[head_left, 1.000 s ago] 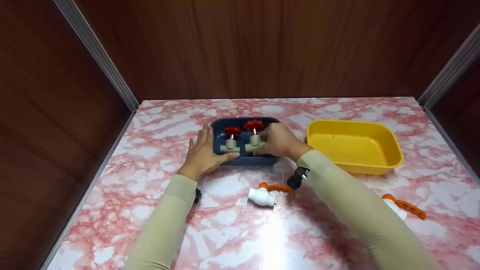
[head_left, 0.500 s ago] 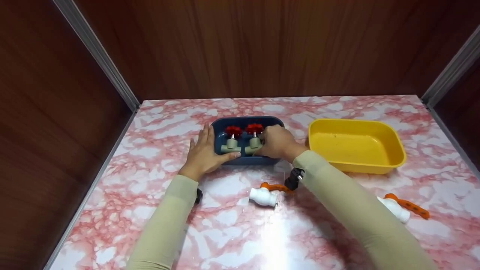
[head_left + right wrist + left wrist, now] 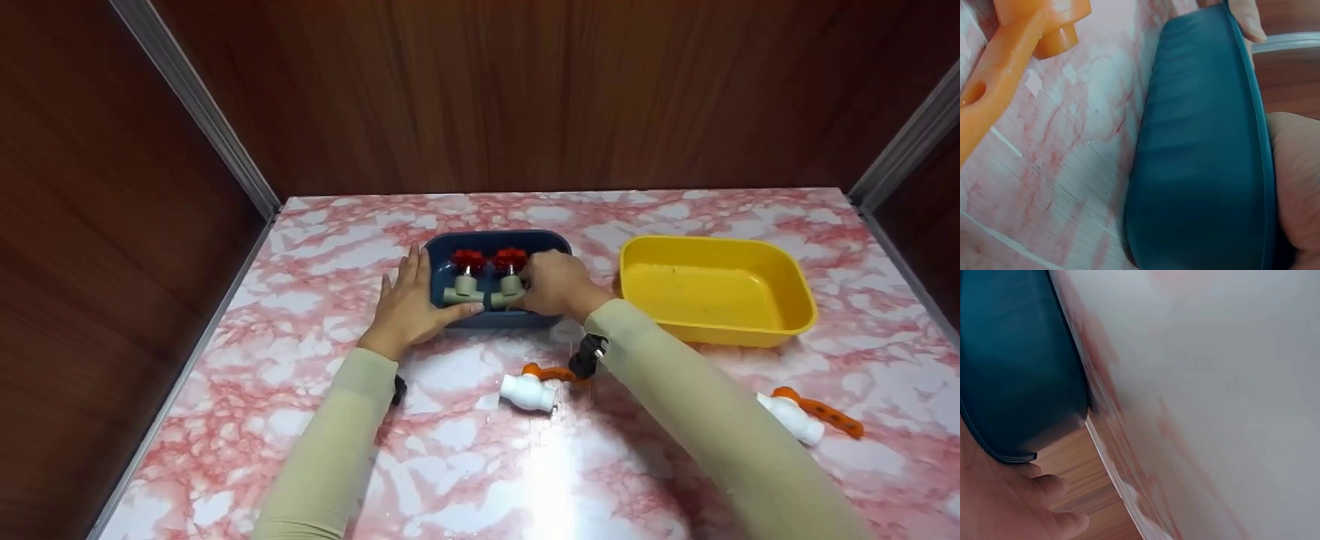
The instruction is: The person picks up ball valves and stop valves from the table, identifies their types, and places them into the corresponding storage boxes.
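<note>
In the head view a dark blue plastic tub (image 3: 510,320) holds two beige stop valves with red handwheels, side by side. My left hand (image 3: 403,307) lies along the tub's left end, fingers straight and thumb over the front rim. My right hand (image 3: 553,283) reaches inside at the right, its curled fingers gripping the right stop valve (image 3: 511,285), whose right end they hide. The left stop valve (image 3: 466,286) stands close to my left thumb. Only the tub's outer wall (image 3: 1202,140) and part of the hands show in the right wrist view; the valves are hidden there.
A yellow tub (image 3: 712,292) stands right of the blue one. A white ball valve with an orange handle (image 3: 529,392) lies in front of the blue tub, near my right wrist. Another such ball valve (image 3: 793,420) lies beyond my right forearm. Wooden panels (image 3: 525,97) enclose the table.
My right hand has shifted slightly within the blue tub, and the right stop valve has straightened and come level with the left one. My left hand has stayed on the tub.
</note>
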### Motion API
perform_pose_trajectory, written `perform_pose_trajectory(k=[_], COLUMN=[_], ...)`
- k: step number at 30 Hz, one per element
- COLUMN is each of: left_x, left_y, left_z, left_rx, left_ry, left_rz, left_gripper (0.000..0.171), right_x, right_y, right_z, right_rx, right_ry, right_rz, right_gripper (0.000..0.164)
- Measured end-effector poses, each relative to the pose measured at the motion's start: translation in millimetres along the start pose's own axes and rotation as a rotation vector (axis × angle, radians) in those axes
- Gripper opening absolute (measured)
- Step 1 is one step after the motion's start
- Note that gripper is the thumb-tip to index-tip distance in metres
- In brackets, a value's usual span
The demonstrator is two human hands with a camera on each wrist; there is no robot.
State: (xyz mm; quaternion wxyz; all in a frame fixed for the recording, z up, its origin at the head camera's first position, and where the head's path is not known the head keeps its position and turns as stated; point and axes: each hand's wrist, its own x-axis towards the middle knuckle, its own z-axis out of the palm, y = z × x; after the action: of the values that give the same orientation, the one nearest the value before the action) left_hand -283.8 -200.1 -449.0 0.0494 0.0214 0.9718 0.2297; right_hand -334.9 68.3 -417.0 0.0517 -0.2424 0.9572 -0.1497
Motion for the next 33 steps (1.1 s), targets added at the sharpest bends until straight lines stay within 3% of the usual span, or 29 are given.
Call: perform_pose_trajectory(k=[9,16,24,29,33], left_x=[-0.2,-0.4,-3.2,-0.5,0.7], left_y=[-0.1,-0.1,-3.4,0.5,-1.5], left_z=[0.9,0.1,-3.1,-2.3,-3.2], left_rx=[-0.006,-0.005,-0.002,0.001,-0.008], left_ry=[-0.004,0.002,0.001,-0.013,-0.011], left_rz=[-0.006,0.001,-0.019,0.001,0.023], left_gripper=[0.148,0.148,0.149,0.152,0.153], right_x=[3,4,9,-5,-22], right_y=[-1,-3,-10,-8,-5], right_z=[2,2,3,-2,-11], right_rx=[0.000,-0.032,-0.031,0.035,0.118], right_ry=[-0.040,-0.056,-0.085,-0.011,0.101], right_rz=[0.024,0.080,0.119,0.096,0.002], right_gripper=[0.054,0.033,0.027,0.024,0.035])
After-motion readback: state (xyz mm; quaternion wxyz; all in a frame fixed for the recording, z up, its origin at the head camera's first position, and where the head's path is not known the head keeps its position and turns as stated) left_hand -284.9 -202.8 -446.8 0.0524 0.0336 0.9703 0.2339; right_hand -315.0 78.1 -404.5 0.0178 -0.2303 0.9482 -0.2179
